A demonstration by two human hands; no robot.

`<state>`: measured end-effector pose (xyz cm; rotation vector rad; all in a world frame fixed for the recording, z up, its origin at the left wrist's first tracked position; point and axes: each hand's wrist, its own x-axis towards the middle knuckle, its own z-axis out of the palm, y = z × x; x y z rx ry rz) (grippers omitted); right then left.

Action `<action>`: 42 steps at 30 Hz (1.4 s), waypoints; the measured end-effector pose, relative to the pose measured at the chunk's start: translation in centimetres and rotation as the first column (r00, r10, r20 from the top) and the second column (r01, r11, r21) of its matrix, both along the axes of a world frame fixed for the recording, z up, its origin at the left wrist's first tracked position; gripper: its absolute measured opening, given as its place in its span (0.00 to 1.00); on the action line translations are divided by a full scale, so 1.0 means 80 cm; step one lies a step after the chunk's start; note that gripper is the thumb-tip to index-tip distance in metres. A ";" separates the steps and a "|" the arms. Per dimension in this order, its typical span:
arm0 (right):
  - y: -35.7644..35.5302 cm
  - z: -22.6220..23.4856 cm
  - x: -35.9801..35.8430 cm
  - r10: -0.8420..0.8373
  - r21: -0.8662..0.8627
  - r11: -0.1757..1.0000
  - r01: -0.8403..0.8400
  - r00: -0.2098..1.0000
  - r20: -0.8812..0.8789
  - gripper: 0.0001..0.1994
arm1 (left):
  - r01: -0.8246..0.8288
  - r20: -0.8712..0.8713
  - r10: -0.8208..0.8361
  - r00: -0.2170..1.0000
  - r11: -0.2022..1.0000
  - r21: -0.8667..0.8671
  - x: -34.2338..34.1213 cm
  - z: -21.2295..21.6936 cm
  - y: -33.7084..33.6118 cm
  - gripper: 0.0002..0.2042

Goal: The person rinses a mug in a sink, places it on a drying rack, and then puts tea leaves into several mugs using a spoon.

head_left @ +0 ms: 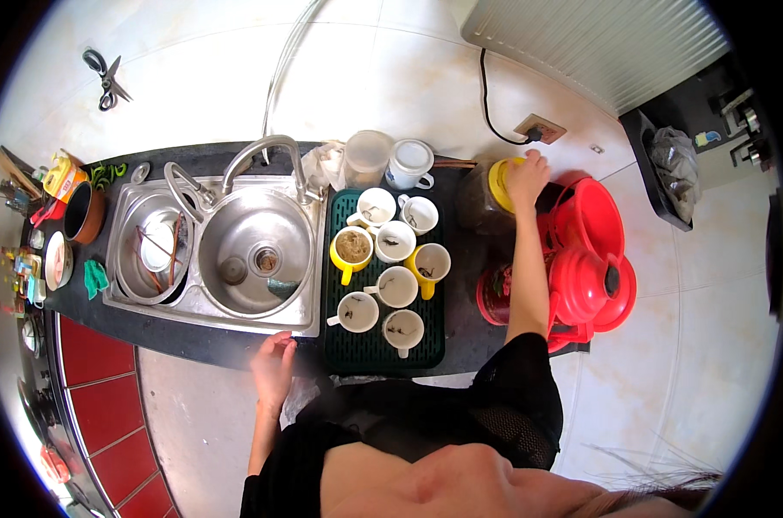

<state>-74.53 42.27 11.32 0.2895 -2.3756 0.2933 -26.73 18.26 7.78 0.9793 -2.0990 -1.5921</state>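
Observation:
At the back right of the counter, my right hand (pixel 527 179) is closed over the yellow lid (pixel 500 184) of a dark jar (pixel 478 204); whether the lid is loose is hidden. By the sink's front edge is my left hand (pixel 274 369), fingers pinched together around something too small to make out. Between my hands, a dark green slotted tray (pixel 427 341) carries several white mugs (pixel 395 243) with dark leaf-like bits at the bottom. Two mugs are yellow outside: one (pixel 353 247) is full of a brownish mass, and the other (pixel 430 262) holds a few dark bits.
Left of the tray is a steel double sink (pixel 309 306) with a faucet (pixel 275 142). A red kettle-like vessel (pixel 584 285) and red bucket (pixel 594 216) crowd the right end. Behind the tray stand a lidded white mug (pixel 410 164) and a translucent tub (pixel 367 157).

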 end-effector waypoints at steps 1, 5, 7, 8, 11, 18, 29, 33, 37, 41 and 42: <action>0.001 -0.020 -0.002 0.082 -0.083 0.994 -0.075 0.993 0.080 0.20 | -0.002 -0.008 0.002 1.000 1.000 -0.007 -0.003 0.000 0.002 0.08; -0.043 -0.110 0.025 0.676 -0.815 0.431 0.386 0.461 0.575 0.26 | 0.076 0.024 -0.073 0.997 0.987 -0.140 -0.016 -0.010 -0.006 0.06; -0.058 -0.130 0.028 0.706 -0.865 0.315 0.390 0.514 0.488 0.27 | 0.114 -0.037 -0.124 0.992 0.971 -0.210 -0.060 0.007 -0.013 0.05; -0.074 -0.128 0.029 0.739 -0.893 0.241 0.380 0.524 0.423 0.27 | 0.195 -0.054 -0.229 0.972 0.912 -0.362 -0.084 0.004 -0.026 0.06; -0.093 -0.137 0.005 0.793 -0.912 0.135 0.387 0.510 0.334 0.24 | 0.378 0.012 -0.419 0.908 0.806 -0.455 -0.199 0.005 -0.033 0.07; -0.131 -0.179 -0.016 0.789 -0.889 0.141 0.435 0.493 0.366 0.15 | 0.419 0.125 -0.493 0.861 0.549 -0.723 -0.445 -0.061 -0.003 0.19; -0.099 -0.145 -0.022 0.792 -0.919 0.360 0.159 0.468 0.392 0.16 | 0.370 0.109 -0.437 0.893 0.575 -0.730 -0.492 -0.038 0.021 0.06; -0.109 -0.112 -0.013 0.635 -0.754 0.643 -0.135 0.643 0.427 0.17 | 0.344 -0.073 -0.458 0.886 0.755 -0.558 -0.405 0.036 0.005 0.09; -0.132 -0.114 -0.011 0.496 -0.517 0.828 -0.215 0.711 0.499 0.17 | 0.360 -0.154 -0.440 0.885 0.854 -0.375 -0.276 0.047 -0.025 0.08; -0.138 -0.150 -0.034 0.389 -0.408 0.892 -0.194 0.788 0.477 0.13 | 0.224 -0.054 -0.248 0.967 0.935 -0.275 -0.142 -0.018 -0.046 0.07; -0.147 -0.132 -0.025 0.404 -0.366 0.902 -0.230 0.749 0.525 0.14 | 0.200 0.050 -0.193 0.980 0.937 -0.287 -0.105 -0.021 -0.047 0.07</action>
